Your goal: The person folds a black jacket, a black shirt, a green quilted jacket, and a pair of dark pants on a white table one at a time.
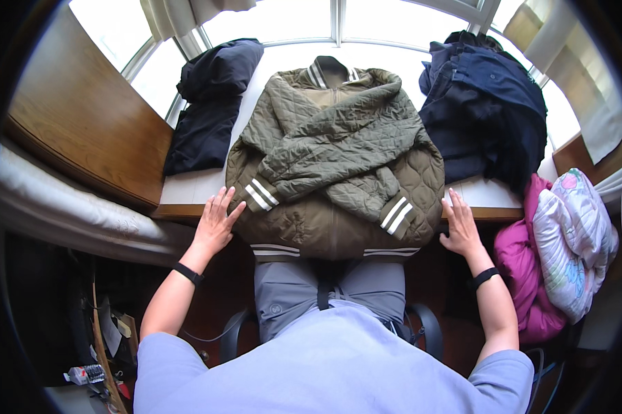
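An olive quilted bomber jacket (337, 129) lies front up before me, its collar toward the window. Both sleeves are folded across the front, one over the other, with white-striped cuffs at lower left and lower right. Its striped hem hangs past the sill's front edge above my lap. My left hand (218, 215), fingers spread, rests at the jacket's left edge and grips nothing. Beside the opposite edge is my right hand (459, 220), also with fingers apart and nothing in it; whether it touches the fabric I cannot tell.
Dark folded garments (212, 103) lie left on the white windowsill (189, 189). A pile of navy and black clothes (489, 108) stands right. Lower right are pink and white quilted bedding (569, 253). A wooden panel (88, 103) borders the left; a plastic bottle (85, 374) lies lower left.
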A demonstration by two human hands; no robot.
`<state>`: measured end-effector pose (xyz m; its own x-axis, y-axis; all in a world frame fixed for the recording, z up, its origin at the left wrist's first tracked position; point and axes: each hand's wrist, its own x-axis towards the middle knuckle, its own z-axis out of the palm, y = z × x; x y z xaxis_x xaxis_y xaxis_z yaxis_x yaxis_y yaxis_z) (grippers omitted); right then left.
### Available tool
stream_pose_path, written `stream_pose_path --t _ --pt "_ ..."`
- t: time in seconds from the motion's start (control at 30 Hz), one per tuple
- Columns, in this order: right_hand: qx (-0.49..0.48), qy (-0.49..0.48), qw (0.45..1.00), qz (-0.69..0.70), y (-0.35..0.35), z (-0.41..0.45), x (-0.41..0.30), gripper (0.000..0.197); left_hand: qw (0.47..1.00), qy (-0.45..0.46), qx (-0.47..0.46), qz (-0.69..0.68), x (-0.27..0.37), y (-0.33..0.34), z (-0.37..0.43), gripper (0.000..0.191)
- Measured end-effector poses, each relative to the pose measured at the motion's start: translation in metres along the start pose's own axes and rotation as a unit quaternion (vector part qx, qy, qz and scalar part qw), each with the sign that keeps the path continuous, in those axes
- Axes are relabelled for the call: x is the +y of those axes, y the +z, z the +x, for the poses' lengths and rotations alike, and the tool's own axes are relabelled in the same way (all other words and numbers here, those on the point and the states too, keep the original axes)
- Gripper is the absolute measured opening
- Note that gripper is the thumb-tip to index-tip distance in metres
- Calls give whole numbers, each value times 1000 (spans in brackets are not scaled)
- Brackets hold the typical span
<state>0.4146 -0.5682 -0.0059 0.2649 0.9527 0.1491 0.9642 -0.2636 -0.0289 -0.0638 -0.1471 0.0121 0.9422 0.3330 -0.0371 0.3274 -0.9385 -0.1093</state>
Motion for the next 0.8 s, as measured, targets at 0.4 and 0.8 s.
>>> stream_pose_path --t 0.4,0.8 --pt "55 -79 991 97 -9 49 -31 43 997 38 66 -6 7 -5 23 74" --pt "333 72 812 473 -84 77 -31 6 756 -119 386 -515 -23 -28 -6 22"
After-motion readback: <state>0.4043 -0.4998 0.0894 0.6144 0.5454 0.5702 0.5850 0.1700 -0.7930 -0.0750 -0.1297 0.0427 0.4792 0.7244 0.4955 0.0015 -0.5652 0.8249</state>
